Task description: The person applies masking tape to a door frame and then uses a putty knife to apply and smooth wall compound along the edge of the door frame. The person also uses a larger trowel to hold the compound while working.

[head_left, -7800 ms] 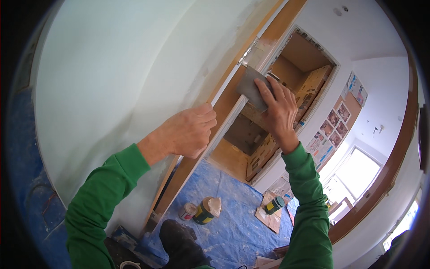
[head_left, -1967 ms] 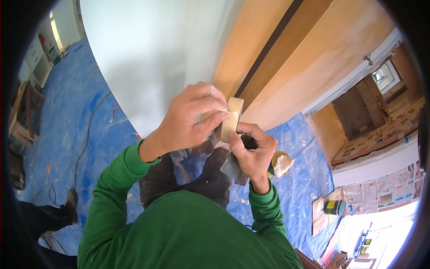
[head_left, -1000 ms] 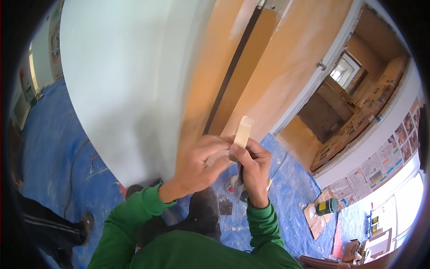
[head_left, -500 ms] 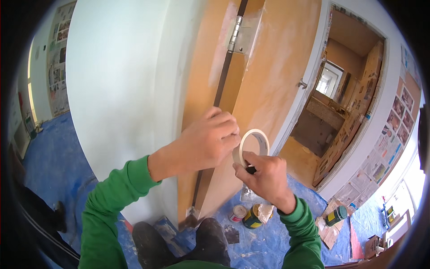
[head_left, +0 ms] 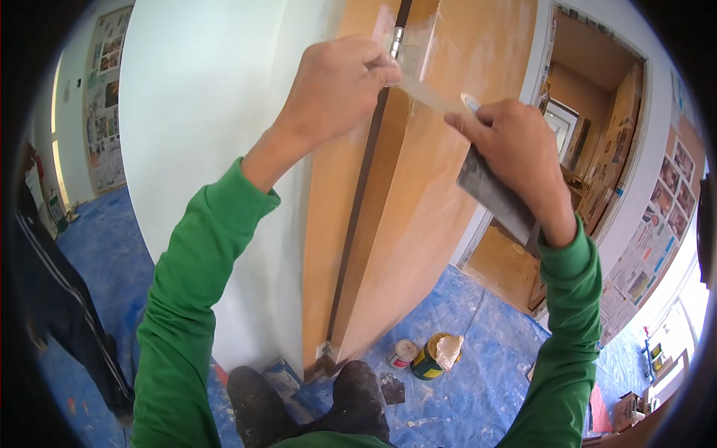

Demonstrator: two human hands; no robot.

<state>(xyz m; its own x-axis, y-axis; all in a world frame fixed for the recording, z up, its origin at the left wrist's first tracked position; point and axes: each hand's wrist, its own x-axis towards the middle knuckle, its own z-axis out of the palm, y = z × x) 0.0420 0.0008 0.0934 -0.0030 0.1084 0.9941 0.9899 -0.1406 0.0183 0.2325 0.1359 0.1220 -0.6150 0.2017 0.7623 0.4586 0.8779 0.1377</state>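
Note:
My left hand [head_left: 336, 89] is raised beside the metal hinge [head_left: 396, 45] on the orange wooden door frame [head_left: 325, 187], pinching the end of a pale masking tape strip [head_left: 426, 97]. The strip stretches across to the tape roll [head_left: 469, 101] in my right hand [head_left: 515, 153], which is closed round it in front of the orange door [head_left: 426, 194]. The roll is mostly hidden behind my fingers. A flat dark grey piece [head_left: 489, 198] is also held in my right hand and hangs below it.
Another person's striped dark trouser leg [head_left: 75, 306] is at the left. Two tins [head_left: 429, 364] [head_left: 403, 355] stand on the blue sheeting [head_left: 463, 336] by the door, near my feet [head_left: 358, 396]. At the right are a doorway [head_left: 504, 250] and a newspaper-covered wall [head_left: 650, 254].
Both hands have risen toward the hinge and moved apart, drawing out a tape strip between them. The other person's leg at the left shows more fully than half a second ago.

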